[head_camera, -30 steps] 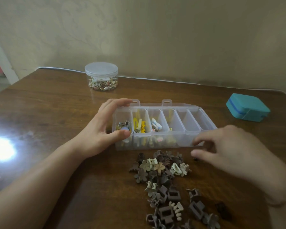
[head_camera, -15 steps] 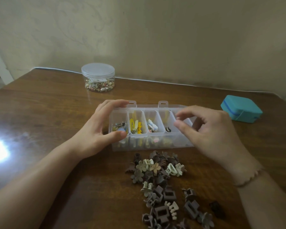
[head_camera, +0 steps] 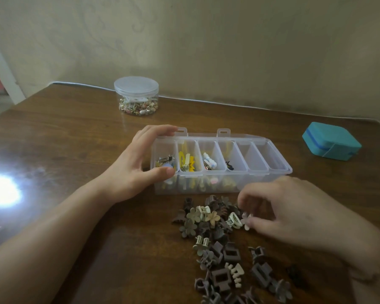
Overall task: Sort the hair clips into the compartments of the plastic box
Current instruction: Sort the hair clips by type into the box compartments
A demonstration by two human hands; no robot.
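Fingers and thumb of the left hand [head_camera: 132, 170] grip the left end of the clear plastic compartment box [head_camera: 272, 172], while the right hand [head_camera: 290, 211] pinches a pale clip [head_camera: 246, 219] at the heap's edge. Small brown and cream hair clips [head_camera: 219, 249] lie piled on the wooden surface [head_camera: 64, 132] just before the box, whose four left compartments hold clips.

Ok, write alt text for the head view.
A person's left hand grips the left end of a clear compartment box while the right hand reaches into a pile of small hair clips on a wooden table.
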